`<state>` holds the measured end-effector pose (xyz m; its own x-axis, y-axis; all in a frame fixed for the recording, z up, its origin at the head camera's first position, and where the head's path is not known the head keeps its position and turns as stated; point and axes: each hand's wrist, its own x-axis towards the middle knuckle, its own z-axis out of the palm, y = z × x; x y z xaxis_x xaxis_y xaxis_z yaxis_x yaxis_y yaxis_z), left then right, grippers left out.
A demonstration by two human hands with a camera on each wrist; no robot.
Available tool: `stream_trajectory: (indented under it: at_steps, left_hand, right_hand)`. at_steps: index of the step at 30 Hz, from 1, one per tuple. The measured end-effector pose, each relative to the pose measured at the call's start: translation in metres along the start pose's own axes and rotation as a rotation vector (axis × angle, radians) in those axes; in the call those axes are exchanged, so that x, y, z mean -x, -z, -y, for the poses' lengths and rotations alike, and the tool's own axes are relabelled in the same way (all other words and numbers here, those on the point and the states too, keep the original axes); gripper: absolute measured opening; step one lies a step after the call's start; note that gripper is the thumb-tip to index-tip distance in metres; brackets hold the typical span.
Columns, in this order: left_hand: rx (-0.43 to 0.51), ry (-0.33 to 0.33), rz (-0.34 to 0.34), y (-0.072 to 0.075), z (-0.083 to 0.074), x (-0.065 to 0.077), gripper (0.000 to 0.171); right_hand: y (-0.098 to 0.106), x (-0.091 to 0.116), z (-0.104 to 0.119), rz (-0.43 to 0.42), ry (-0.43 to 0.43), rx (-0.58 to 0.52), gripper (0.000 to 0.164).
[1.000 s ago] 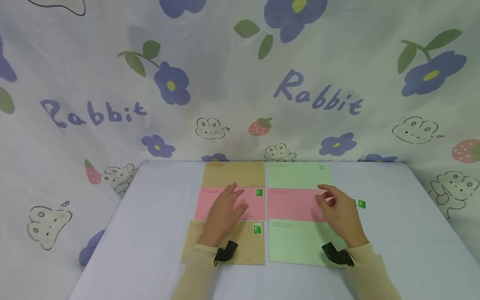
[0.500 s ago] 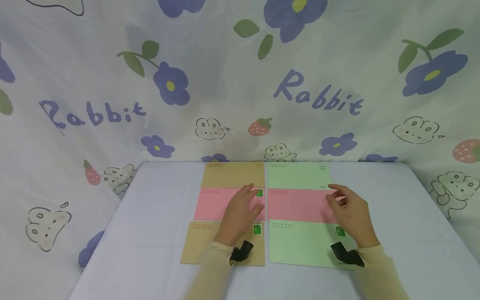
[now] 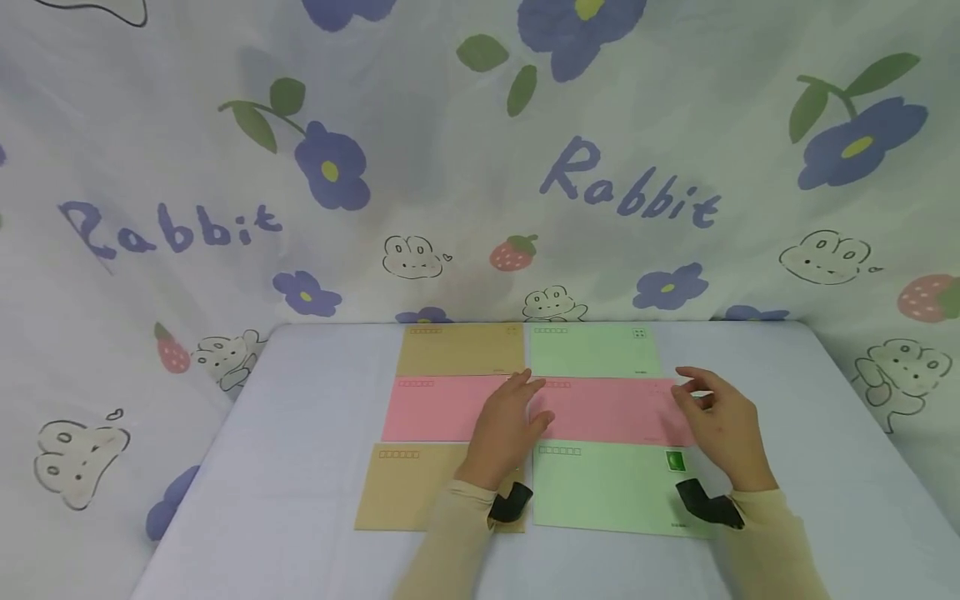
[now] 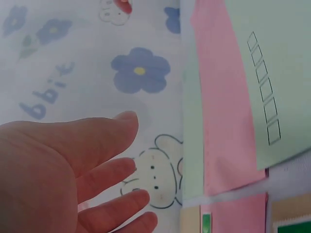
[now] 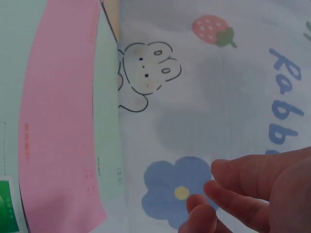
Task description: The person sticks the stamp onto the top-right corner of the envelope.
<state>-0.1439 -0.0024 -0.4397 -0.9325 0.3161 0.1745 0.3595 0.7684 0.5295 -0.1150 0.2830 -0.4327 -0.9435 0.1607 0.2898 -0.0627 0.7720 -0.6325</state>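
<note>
My left hand [image 3: 504, 433] hovers across the gap between the left pink envelope [image 3: 435, 408] and the right pink envelope [image 3: 607, 412], fingers loosely spread and thumb apart. Nothing shows in its grasp in the left wrist view. The right hand [image 3: 723, 425] hangs by the right end of the right pink envelope. Its fingers curve loosely, and no object shows between them in the right wrist view. A green stamp [image 3: 676, 461] sits on the front green envelope [image 3: 600, 487]. The left pink envelope's stamp [image 4: 207, 223], covered by my hand in the head view, appears in the left wrist view.
A brown envelope [image 3: 461, 350] and a green envelope [image 3: 592, 350] lie along the back table edge. Another brown envelope [image 3: 408, 492] lies front left, its stamp [image 4: 296, 227] partly seen in the left wrist view. A printed cloth [image 3: 450, 150] hangs behind the white table [image 3: 840, 467].
Both hands have moved right. My left hand has passed over the left pink envelope and now hides its stamp. Green stamps near the right hand have gone out of sight. The head view has turned slightly.
</note>
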Motion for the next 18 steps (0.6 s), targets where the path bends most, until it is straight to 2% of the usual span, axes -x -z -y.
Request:
stream_trajectory:
  at_steps: [6, 13, 18]
  left_hand:
    - [0.010, -0.005, 0.013, -0.006, -0.006, -0.003, 0.047]
    - [0.018, 0.019, 0.023, -0.016, -0.007, -0.005, 0.048]
    - [-0.002, 0.005, 0.029, -0.021, -0.006, -0.007, 0.048]
  right_hand:
    - [0.004, 0.002, -0.008, 0.000, -0.072, 0.002, 0.033]
    - [0.003, 0.004, -0.024, 0.021, -0.098, 0.024, 0.040]
    - [0.003, 0.005, -0.035, 0.045, -0.120, 0.048, 0.046]
